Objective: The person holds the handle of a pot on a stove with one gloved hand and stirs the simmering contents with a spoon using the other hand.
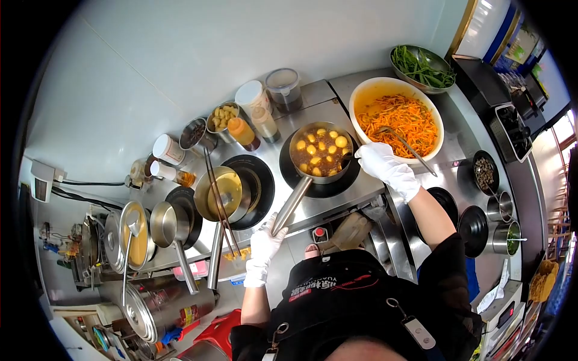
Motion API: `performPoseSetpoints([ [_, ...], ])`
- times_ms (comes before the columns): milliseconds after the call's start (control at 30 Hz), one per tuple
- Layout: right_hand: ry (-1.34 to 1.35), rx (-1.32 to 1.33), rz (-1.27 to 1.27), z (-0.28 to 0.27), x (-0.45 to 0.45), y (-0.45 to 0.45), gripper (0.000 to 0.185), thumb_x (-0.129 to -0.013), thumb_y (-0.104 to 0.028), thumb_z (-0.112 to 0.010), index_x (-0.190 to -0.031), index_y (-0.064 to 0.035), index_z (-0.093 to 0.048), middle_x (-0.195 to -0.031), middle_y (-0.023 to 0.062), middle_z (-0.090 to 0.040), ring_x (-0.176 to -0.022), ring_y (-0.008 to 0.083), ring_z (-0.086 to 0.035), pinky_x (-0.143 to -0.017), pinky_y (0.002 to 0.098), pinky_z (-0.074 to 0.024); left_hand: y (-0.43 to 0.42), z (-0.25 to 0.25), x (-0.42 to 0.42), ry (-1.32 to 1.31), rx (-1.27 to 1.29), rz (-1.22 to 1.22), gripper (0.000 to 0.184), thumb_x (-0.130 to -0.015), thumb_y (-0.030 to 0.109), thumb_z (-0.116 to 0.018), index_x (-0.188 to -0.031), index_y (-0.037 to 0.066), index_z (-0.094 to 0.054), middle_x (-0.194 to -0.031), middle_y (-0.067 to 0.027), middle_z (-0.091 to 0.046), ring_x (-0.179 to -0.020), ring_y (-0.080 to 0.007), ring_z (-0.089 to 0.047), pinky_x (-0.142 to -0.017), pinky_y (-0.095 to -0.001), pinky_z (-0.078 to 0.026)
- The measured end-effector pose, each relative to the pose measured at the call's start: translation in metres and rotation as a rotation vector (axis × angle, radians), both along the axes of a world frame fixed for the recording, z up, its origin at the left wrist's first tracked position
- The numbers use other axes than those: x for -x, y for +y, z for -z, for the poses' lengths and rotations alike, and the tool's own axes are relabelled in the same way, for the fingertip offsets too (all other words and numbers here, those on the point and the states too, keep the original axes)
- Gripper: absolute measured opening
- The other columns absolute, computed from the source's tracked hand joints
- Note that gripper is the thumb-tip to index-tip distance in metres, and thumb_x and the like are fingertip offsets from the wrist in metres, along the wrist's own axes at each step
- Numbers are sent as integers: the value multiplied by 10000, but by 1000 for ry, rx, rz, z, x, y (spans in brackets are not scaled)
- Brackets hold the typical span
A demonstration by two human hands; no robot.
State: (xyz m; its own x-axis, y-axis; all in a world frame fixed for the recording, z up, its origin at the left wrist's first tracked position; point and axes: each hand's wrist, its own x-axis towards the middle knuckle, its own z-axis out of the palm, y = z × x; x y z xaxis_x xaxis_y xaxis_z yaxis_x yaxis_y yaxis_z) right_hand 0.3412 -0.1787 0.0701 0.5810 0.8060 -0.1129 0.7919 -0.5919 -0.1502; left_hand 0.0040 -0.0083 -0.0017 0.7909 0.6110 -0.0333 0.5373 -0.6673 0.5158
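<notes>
A steel saucepan of brown liquid with yellow, egg-like balls sits on a black round burner. My left hand, in a white glove, is closed around the end of its long handle. At the pan's right rim, my gloved right hand has its fingers drawn together. Beside those fingertips a dark utensil dips into the liquid; only a small part of it shows. To the left, long chopsticks lie across another saucepan holding a little yellowish liquid.
A white bowl of shredded carrot with a ladle stands right of the pan, before a bowl of greens. Sauce bottles and tubs line the wall. An empty saucepan and a metal lidded pot are left.
</notes>
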Motion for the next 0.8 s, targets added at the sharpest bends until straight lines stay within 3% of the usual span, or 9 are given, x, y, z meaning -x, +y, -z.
performPoseSetpoints([
  [300, 57, 135, 45, -17, -9, 28, 188, -823, -212, -649, -951, -103, -734, -916, 167, -696, -887, 343, -666, -800, 417, -515, -2, -9, -3, 35, -21, -10, 581, -805, 361, -721, -1296, 87, -576, -949, -209, -684, -861, -351, -673, -777, -396, -532],
  [467, 180, -104, 83, -35, -4, 15, 216, -839, -196, -647, -1006, -83, -723, -944, 155, -702, -916, 332, -670, -828, 406, -511, -2, 1, -2, 18, 0, -77, 542, -795, 351, -715, -1253, 80, -613, -945, -212, -683, -854, -358, -671, -768, -395, -535],
  [500, 145, -163, 95, -32, -4, 13, 215, -849, -212, -635, -1017, -115, -728, -945, 136, -703, -902, 320, -668, -823, 398, -513, -5, -2, -2, 48, 38, -100, 527, -798, 342, -712, -1241, 74, -620, -935, -218, -682, -853, -359, -672, -770, -396, -535],
  [800, 191, -284, 256, -30, 0, -12, 252, -862, -243, -620, -1074, -150, -721, -960, 135, -698, -890, 318, -664, -816, 401, -514, -23, 4, -3, 32, 36, -121, 509, -793, 280, -716, -1225, 29, -614, -878, -233, -672, -797, -373, -672, -734, -412, -536],
])
